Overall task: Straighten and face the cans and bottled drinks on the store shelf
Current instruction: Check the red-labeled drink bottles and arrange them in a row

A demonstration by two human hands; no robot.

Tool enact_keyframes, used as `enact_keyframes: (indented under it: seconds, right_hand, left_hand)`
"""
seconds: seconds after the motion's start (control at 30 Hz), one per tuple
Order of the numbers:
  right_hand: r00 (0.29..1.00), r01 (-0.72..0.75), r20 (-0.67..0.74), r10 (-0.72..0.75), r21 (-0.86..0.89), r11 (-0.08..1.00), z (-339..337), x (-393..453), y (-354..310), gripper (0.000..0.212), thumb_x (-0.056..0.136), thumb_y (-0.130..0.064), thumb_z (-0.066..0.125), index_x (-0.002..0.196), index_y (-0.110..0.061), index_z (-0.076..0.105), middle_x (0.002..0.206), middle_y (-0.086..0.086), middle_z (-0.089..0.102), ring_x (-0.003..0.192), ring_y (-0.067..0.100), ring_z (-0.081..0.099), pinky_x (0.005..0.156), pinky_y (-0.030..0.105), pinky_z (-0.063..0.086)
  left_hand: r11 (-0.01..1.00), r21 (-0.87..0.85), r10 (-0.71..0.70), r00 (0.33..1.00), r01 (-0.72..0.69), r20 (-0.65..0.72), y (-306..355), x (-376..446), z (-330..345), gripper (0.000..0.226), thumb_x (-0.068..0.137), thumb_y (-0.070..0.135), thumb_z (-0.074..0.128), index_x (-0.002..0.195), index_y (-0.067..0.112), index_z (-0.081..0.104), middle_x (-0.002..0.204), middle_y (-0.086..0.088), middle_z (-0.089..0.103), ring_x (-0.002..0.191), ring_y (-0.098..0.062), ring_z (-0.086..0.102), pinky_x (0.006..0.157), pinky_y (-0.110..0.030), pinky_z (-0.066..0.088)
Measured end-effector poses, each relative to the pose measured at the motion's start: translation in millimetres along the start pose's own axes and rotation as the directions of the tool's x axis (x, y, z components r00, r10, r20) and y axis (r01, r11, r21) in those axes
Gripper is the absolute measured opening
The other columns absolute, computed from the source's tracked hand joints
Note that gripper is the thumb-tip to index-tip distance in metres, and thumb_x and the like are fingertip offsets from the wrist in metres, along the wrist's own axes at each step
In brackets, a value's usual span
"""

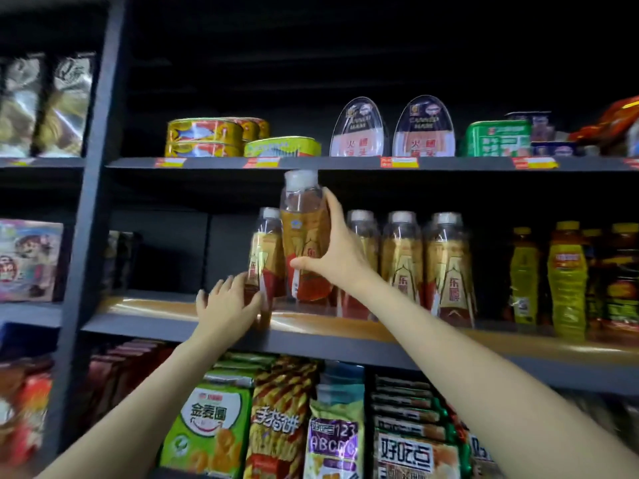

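Note:
My right hand [337, 252] grips a white-capped bottle [304, 236] with a gold and red label, lifted a little above the middle shelf [345, 340]. My left hand [226, 304] reaches to the base of a matching bottle [264, 267] standing at the left end of the row, fingers curled against its lower part. Three more of these bottles [403, 261] stand in line to the right, partly behind my right hand. Yellow-labelled bottles [567, 281] stand further right. Fish cans [204, 138] and oval ham tins [358, 127] sit on the upper shelf [214, 163].
A dark upright post [93, 202] bounds the bay on the left. The middle shelf's left part [155, 302] holds no bottles. Snack bags [276, 420] fill the shelf below. Packets [27, 261] sit in the neighbouring bay.

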State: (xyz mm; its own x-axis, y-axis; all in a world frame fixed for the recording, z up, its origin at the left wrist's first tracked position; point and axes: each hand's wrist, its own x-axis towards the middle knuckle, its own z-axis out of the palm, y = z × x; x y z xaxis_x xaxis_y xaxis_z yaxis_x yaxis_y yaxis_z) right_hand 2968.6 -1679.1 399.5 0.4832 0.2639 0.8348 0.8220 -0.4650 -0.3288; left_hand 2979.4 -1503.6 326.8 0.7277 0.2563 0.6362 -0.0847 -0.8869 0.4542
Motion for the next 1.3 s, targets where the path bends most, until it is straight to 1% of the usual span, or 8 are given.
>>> enact_keyframes:
  seconds: [0.23, 0.4, 0.47, 0.57, 0.7, 0.87, 1.07, 1.3]
  right_hand:
    - [0.964, -0.251, 0.084, 0.253, -0.029, 0.968, 30.9, 0.4, 17.0, 0.114, 0.076, -0.03, 0.078, 0.151, -0.027, -0.008, 0.15, 0.012, 0.032, 0.134, 0.029, 0.037, 0.106, 0.039, 0.033]
    - [0.942, -0.272, 0.159, 0.295, -0.15, 0.951, 36.1, 6.5, 17.9, 0.115, 0.08, -0.037, 0.073, 0.149, -0.022, -0.018, 0.156, 0.017, 0.018, 0.14, 0.031, 0.028, 0.112, 0.043, 0.029]
    - [0.917, -0.286, 0.217, 0.334, -0.225, 0.931, 30.8, 10.0, 17.7, 0.117, 0.08, -0.035, 0.073, 0.147, -0.024, -0.022, 0.154, 0.018, 0.023, 0.126, 0.031, 0.047, 0.105, 0.043, 0.04]
    - [0.887, -0.315, 0.276, 0.37, -0.223, 0.922, 19.6, 6.6, 15.4, 0.114, 0.081, -0.023, 0.073, 0.149, -0.027, -0.019, 0.148, 0.014, 0.036, 0.081, 0.016, 0.062, 0.082, 0.031, 0.052]
    - [0.886, -0.344, 0.246, 0.394, -0.223, 0.912, 20.7, 0.8, 13.7, 0.106, 0.082, -0.02, 0.072, 0.152, -0.021, -0.009, 0.152, 0.01, 0.031, 0.126, 0.026, 0.048, 0.103, 0.039, 0.041]
    - [0.898, -0.338, 0.209, 0.387, -0.233, 0.912, 47.9, 8.4, 12.0, 0.102, 0.081, -0.023, 0.074, 0.151, -0.014, 0.0, 0.15, 0.012, 0.032, 0.132, 0.03, 0.041, 0.106, 0.041, 0.039]
    - [0.898, -0.384, 0.082, 0.433, -0.339, 0.859, 83.1, 16.4, 8.0, 0.083, 0.088, -0.016, 0.066, 0.146, -0.007, 0.008, 0.13, 0.019, 0.05, 0.118, 0.034, 0.052, 0.092, 0.041, 0.046]
    - [0.964, -0.234, 0.047, 0.263, -0.33, 0.914, 43.3, -7.3, 9.9, 0.059, 0.089, -0.003, 0.057, 0.14, -0.013, 0.029, 0.113, 0.012, 0.054, 0.082, 0.019, 0.057, 0.072, 0.03, 0.053]
  left_hand:
    - [0.999, -0.033, -0.029, 0.999, 0.03, 0.045, 12.3, 28.2, -8.6, 0.061, 0.086, 0.035, 0.062, 0.134, 0.019, 0.029, 0.117, -0.011, 0.061, 0.108, -0.032, 0.056, 0.093, -0.041, 0.041]
    - [0.997, -0.052, -0.055, 0.998, 0.056, 0.038, 7.6, 50.0, -2.1, 0.06, 0.08, 0.026, 0.072, 0.122, 0.013, 0.032, 0.109, -0.014, 0.06, 0.096, -0.035, 0.058, 0.071, -0.035, 0.04]
    - [0.997, -0.062, -0.041, 0.997, 0.045, 0.059, 6.2, 59.4, 2.2, 0.06, 0.078, 0.026, 0.074, 0.119, 0.012, 0.032, 0.107, -0.014, 0.06, 0.092, -0.034, 0.058, 0.069, -0.035, 0.041]
    - [0.997, -0.072, -0.011, 0.996, 0.017, 0.089, 8.7, 70.8, 8.4, 0.061, 0.078, 0.025, 0.073, 0.124, 0.013, 0.034, 0.109, -0.015, 0.061, 0.096, -0.034, 0.058, 0.072, -0.035, 0.042]
    - [0.998, -0.061, 0.011, 0.988, -0.002, 0.155, 6.9, 81.5, 8.4, 0.058, 0.082, 0.027, 0.068, 0.132, 0.02, 0.04, 0.115, -0.011, 0.061, 0.104, -0.03, 0.057, 0.082, -0.034, 0.046]
    - [0.993, -0.095, 0.063, 0.998, -0.064, -0.022, -8.8, 71.4, -0.3, 0.045, 0.086, 0.017, 0.056, 0.13, 0.019, 0.045, 0.113, -0.009, 0.063, 0.103, -0.03, 0.057, 0.084, -0.037, 0.047]
    - [0.97, -0.152, 0.206, 0.972, -0.189, 0.108, -16.8, 56.3, -5.8, 0.062, 0.086, 0.024, 0.061, 0.141, 0.026, 0.032, 0.122, -0.003, 0.062, 0.112, -0.024, 0.058, 0.101, -0.044, 0.04]
    - [0.997, -0.059, 0.052, 0.987, -0.043, 0.149, -3.6, 60.8, -4.2, 0.065, 0.086, 0.031, 0.063, 0.142, 0.029, 0.029, 0.129, -0.004, 0.056, 0.117, -0.027, 0.052, 0.1, -0.047, 0.039]
